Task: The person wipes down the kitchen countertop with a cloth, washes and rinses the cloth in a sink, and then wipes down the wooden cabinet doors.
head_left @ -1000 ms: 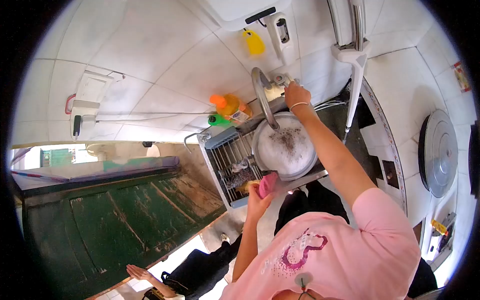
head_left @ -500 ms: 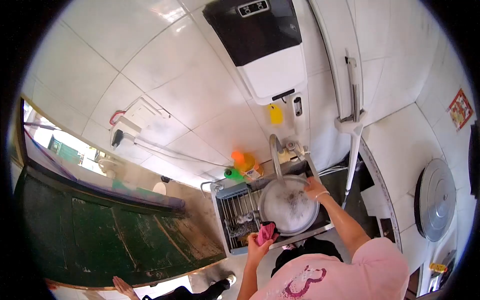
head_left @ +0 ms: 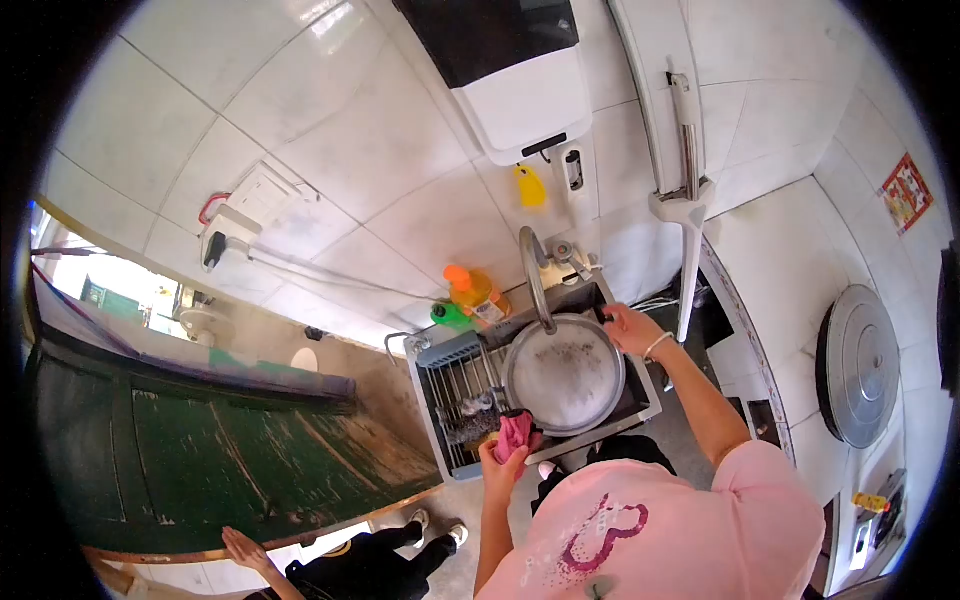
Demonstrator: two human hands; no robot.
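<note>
A round metal pan [head_left: 566, 385] sits in the sink, with whitish, cloudy contents and dark specks towards its far side. My right hand [head_left: 634, 330] is at the far right of its rim, fingers closed on a small dark piece that looks like the pan's handle. A bunched pink cloth [head_left: 514, 437] with a dark edge is gripped in my left hand [head_left: 502, 466], at the pan's near left. The curved faucet [head_left: 534, 275] reaches over the far rim. I cannot tell whether water is running.
A drying rack [head_left: 450, 385] holding a dark scrubber fills the sink's left side. Orange-capped [head_left: 470, 290] and green [head_left: 448, 314] bottles stand behind it. Another person's hand [head_left: 240, 548] rests by the dark green door [head_left: 220, 450]. A large lid [head_left: 862, 365] leans at the right.
My right hand has moved from the pan's right side to its far right edge. The dark specks now lie nearer the far rim. The view has shifted, and more of the other person shows.
</note>
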